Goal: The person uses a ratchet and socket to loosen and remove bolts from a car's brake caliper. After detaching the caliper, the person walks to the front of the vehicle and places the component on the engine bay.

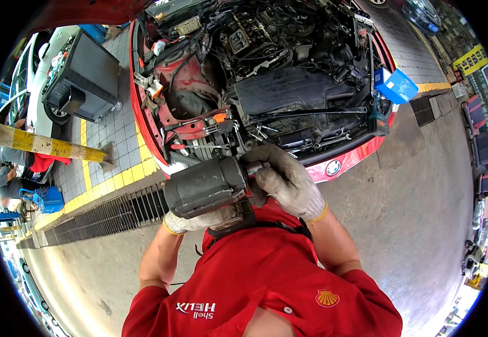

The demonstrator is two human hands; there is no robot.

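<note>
A black cordless impact wrench [207, 188] is held in front of my waist, lying on its side with its nose to the right. My left hand [196, 220], in a white knit work glove, is wrapped round its handle, and the tool hides most of the fingers. My right hand [292, 185], in a grey-stained glove, closes its fingers round the nose end, where a short piece of metal shows. Just beyond the tool is the open engine bay of a red car, with a red-handled screwdriver [199, 146] and several wrenches and sockets along its front edge.
A blue box [396, 86] sits on the right fender edge. Farther left stand a grey tool cart [81, 76], a yellow-and-white bar [47, 143] and a blue container [47, 198]. A floor grate [109, 216] runs beside the car. Another person works at far left.
</note>
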